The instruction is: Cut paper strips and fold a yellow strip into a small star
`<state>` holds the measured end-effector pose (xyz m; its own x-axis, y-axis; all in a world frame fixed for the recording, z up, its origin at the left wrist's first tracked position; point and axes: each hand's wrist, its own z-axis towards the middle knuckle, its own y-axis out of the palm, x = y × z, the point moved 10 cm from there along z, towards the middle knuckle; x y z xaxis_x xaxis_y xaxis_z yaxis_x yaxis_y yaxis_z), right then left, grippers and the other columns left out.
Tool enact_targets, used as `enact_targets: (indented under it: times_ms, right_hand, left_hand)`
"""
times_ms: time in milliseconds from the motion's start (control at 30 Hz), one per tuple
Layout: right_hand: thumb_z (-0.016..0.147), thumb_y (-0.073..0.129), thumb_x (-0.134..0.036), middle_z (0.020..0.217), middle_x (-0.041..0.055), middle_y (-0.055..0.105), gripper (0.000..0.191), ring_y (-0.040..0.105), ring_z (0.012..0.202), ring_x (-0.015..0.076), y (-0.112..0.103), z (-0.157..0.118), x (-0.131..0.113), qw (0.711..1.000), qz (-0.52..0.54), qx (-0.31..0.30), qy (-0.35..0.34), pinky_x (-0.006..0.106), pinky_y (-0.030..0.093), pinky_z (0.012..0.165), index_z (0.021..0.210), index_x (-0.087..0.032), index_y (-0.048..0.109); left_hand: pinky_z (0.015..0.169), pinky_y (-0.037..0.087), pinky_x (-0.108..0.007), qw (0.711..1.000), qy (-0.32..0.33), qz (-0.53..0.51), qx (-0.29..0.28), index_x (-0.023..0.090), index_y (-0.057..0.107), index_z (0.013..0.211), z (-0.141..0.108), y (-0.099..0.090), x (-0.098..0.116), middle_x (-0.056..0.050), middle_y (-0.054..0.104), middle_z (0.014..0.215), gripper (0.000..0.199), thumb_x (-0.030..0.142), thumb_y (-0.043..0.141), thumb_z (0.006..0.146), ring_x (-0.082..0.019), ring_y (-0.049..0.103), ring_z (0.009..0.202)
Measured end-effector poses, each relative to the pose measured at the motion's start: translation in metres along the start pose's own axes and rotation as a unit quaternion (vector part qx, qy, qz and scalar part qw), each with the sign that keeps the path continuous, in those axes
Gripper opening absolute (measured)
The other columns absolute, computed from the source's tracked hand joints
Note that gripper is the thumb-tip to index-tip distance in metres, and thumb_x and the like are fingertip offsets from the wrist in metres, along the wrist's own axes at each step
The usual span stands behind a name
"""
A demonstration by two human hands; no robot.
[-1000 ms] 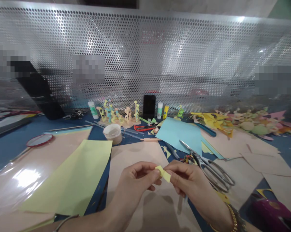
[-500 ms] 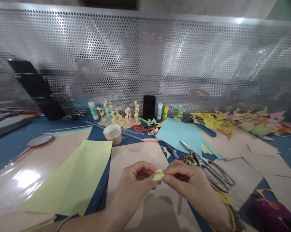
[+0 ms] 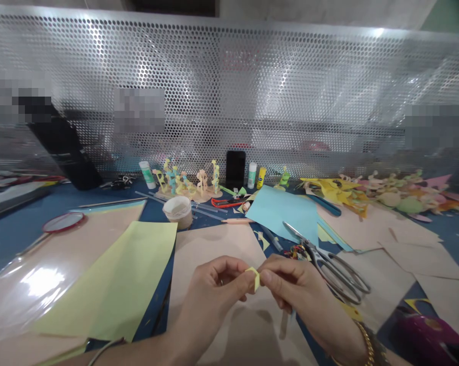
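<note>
Between my fingertips is a small folded piece of pale yellow paper (image 3: 256, 280). My left hand (image 3: 218, 290) pinches it from the left with thumb and fingers. From the right, my right hand (image 3: 298, 284) grips its other side, with the thumb close to the fold. Both hands hover over a large pale pink sheet (image 3: 210, 244). To the right of my right hand lies a pair of scissors (image 3: 328, 267), blades pointing up and left.
Left lies a yellow sheet (image 3: 118, 279); a blue sheet (image 3: 283, 211) lies beyond the scissors. Further back are a white tub (image 3: 179, 212), paper figures on a base (image 3: 189, 185), glue sticks (image 3: 252, 176) and a phone (image 3: 235, 169). Paper shapes (image 3: 405, 193) pile up at back right.
The small yellow paper has been bent further; its flap, earlier pointing left, now hangs downward. My right thumb has shifted slightly along it. Everything else on the table stays put.
</note>
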<state>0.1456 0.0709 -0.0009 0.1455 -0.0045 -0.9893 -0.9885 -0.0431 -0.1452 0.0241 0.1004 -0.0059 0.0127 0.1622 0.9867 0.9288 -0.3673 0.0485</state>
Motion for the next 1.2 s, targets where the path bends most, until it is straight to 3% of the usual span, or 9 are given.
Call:
enact_targets:
  times_ms: [367,667,767,933,1033,1200]
  right_hand:
    - [0.079,0.066,-0.041,0.067,-0.0008,0.054,0.023,0.04,0.046,0.0038,-0.003,-0.002,-0.008,1.0,-0.018,0.013,-0.021,0.017,0.032,0.04,0.076,-0.02,0.075]
    - [0.082,0.061,-0.042,0.066,-0.0015,0.054,0.026,0.041,0.047,0.0054,-0.006,-0.005,-0.011,0.997,-0.044,0.05,-0.027,0.02,0.03,0.043,0.073,-0.019,0.07]
    - [0.082,0.06,-0.041,0.064,-0.0014,0.054,0.027,0.041,0.048,0.0067,-0.012,-0.005,-0.013,0.994,-0.072,0.076,-0.028,0.021,0.031,0.045,0.07,-0.018,0.068]
    - [0.08,0.059,-0.039,0.064,-0.0006,0.054,0.024,0.042,0.051,0.0091,-0.017,-0.006,-0.014,0.989,-0.101,0.102,-0.028,0.023,0.032,0.048,0.07,-0.018,0.067]
    - [0.08,0.059,-0.038,0.064,-0.0001,0.054,0.025,0.042,0.052,0.0098,-0.016,-0.007,-0.015,0.988,-0.109,0.103,-0.032,0.024,0.033,0.049,0.069,-0.018,0.067]
    - [0.079,0.061,-0.04,0.065,-0.0002,0.056,0.024,0.042,0.052,0.0094,-0.013,-0.005,-0.011,0.991,-0.098,0.089,-0.025,0.024,0.032,0.049,0.07,-0.019,0.068]
  left_hand:
    - [0.052,0.043,-0.021,0.999,-0.017,-0.042,0.007,0.016,0.067,0.062,-0.001,0.001,-0.005,0.001,0.062,0.055,0.016,0.029,0.072,0.067,-0.011,0.053,0.053]
    - [0.055,0.044,-0.02,1.0,0.013,-0.026,0.007,0.018,0.068,0.063,-0.002,0.001,0.003,0.001,0.068,0.059,0.004,0.017,0.07,0.066,-0.011,0.058,0.057]
    - [0.058,0.047,-0.022,1.0,0.022,-0.014,-0.008,0.018,0.071,0.069,-0.003,0.004,0.005,-0.001,0.071,0.064,0.003,0.019,0.068,0.069,-0.013,0.061,0.061]
    - [0.061,0.051,-0.023,0.999,0.041,-0.032,-0.012,0.02,0.069,0.086,-0.001,0.004,0.004,-0.001,0.072,0.072,0.02,0.018,0.073,0.067,-0.015,0.064,0.067]
    - [0.056,0.052,-0.022,0.999,0.029,-0.032,0.005,0.018,0.069,0.076,0.0,0.0,0.001,0.0,0.069,0.067,0.009,0.025,0.073,0.071,-0.013,0.062,0.061]
    - [0.061,0.054,-0.021,0.997,0.006,-0.079,0.0,0.018,0.071,0.071,0.0,0.0,-0.004,0.001,0.07,0.066,0.012,0.029,0.072,0.075,-0.012,0.065,0.062]
